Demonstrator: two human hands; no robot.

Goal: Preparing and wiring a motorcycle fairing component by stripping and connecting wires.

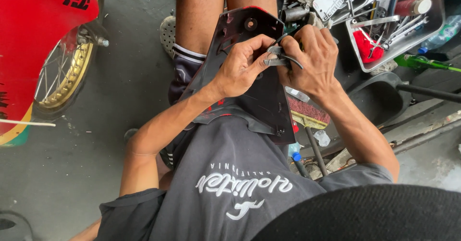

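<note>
— Start closest in. What lies nearest the person?

— A dark, flat plastic bodywork panel with red edges rests across the lap, its lower end against the grey shirt and its upper end, with a round hole, tilted away towards the knees.

— And the hands?

— Both meet over the panel's upper half. The left hand has its fingers curled tight, thumb and forefinger pinching at the panel's surface right beside the tool. The right hand is closed around the dark handles of a pair of metal pliers, whose nose points left and touches the left fingertips. What, if anything, sits between the nose and the panel I cannot tell.

— What's just beyond, on the right?

— Under the right forearm, a small brush with red and straw-coloured bristles lies in a black pan, with a long dark handle running off right.

— Farther out?

— At the top right, a shallow metal tray holds spanners, a red rag and spray cans. A green bottle lies just beside it.

— And the left side?

— Well apart from the hands, a spoked gold-rimmed wheel stands on the grey concrete floor beside red bodywork.
</note>
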